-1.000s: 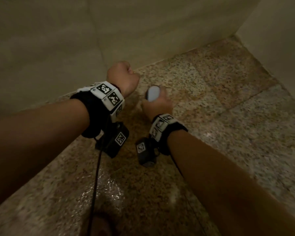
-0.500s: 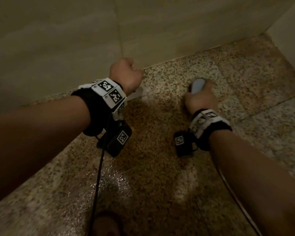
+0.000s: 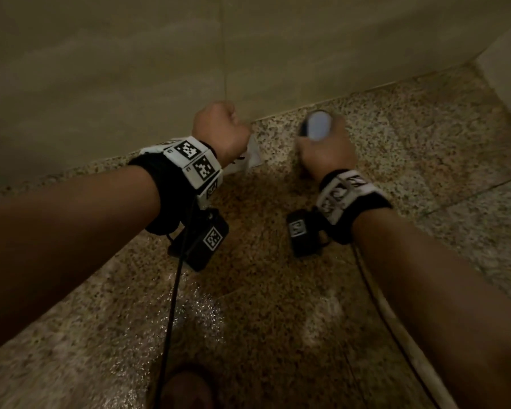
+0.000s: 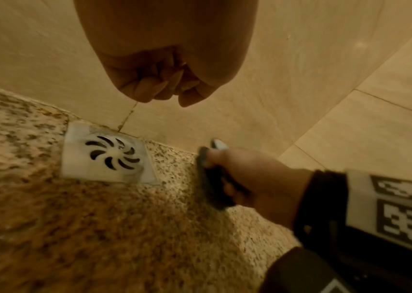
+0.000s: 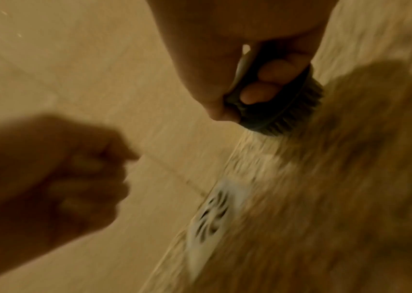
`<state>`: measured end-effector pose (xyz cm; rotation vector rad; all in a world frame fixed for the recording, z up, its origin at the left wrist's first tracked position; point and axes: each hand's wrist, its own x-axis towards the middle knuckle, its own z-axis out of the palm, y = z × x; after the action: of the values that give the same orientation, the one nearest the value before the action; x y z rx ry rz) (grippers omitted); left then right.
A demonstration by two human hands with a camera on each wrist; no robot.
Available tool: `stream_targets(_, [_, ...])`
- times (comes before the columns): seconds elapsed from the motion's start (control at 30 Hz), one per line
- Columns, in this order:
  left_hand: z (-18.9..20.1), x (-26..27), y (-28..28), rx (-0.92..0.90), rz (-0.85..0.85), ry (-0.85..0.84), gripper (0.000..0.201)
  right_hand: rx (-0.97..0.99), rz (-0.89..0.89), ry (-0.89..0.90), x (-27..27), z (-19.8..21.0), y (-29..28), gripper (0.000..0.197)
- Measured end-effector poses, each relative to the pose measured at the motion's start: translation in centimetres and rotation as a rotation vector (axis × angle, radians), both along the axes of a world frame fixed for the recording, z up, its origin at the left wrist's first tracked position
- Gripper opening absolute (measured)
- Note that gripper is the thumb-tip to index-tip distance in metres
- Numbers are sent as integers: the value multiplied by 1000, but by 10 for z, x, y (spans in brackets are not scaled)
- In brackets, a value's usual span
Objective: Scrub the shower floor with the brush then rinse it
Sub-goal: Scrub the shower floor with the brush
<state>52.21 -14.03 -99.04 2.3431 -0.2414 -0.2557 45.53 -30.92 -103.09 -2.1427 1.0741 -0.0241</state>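
Flanking brush [image 4: 212, 182]: drain [image 4: 108, 154] (wall [image 4: 325, 59], seemingly).

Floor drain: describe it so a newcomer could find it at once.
Follow the beige wall down to the speckled shower floor. The floor drain sits there against the wall, left of the brush. It is a pale square plate with swirled slots.

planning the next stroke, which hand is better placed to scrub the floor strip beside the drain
Right. The right hand already grips the brush, bristles down on the floor beside the drain. The left hand is a closed fist above the drain, holding nothing.
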Motion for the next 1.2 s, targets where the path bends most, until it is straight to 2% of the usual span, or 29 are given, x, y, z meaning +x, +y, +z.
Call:
stream_targets(0.07, [-1,3,6,12,8,-3,38,-53,-66,86,-11,2,-15,78])
stream_targets(0.13, [-2,4,9,32,14,-15,37,-117,-2,138,-16,-6,2,80])
stream_targets(0.2, [-4,5,9,51,8,-18,36,-137,130,66,-15,-21,35,78])
stream_targets(0.3, [-5,2,8,55,-26,7,37,-42,410,19,-8,-24,64,71])
stream_targets(0.43, [2,-3,1,81,-60,-22,36,123,585,54,-5,-8,37,79])
stream_targets(0.53, [6,-6,1,83,-84,-33,37,92,747,61,-28,9,17,71])
stream_targets(0.6, [6,-9,1,94,-81,-18,37,139,902,176,-49,17,11,76])
stream_targets(0.67, [4,-14,-1,106,-91,3,36,235,1082,367,-70,18,14,79])
stream_targets(0.73, [1,-21,-5,106,-95,39,35,214,1213,485,-81,9,26,80])
stream_targets(0.8, [0,-28,-10,102,-103,64,35,116,1179,428,-74,1,37,85])
stream_targets(0.87, [0,-32,-11,97,-101,60,35,37,1067,332,-52,-5,42,88])
stream_targets(0.97, [3,-28,-6,94,-93,32,33,-132,896,166,-6,-9,37,79])
stream_targets(1.03, [6,-23,-1,81,-95,22,34,-165,832,131,16,-1,32,82])
stream_targets(1.1, [8,-16,7,75,-58,14,34,-149,874,133,18,8,33,88])
stream_targets(1.2, [7,-2,24,66,-3,11,34,-3,1183,301,-27,9,49,92])
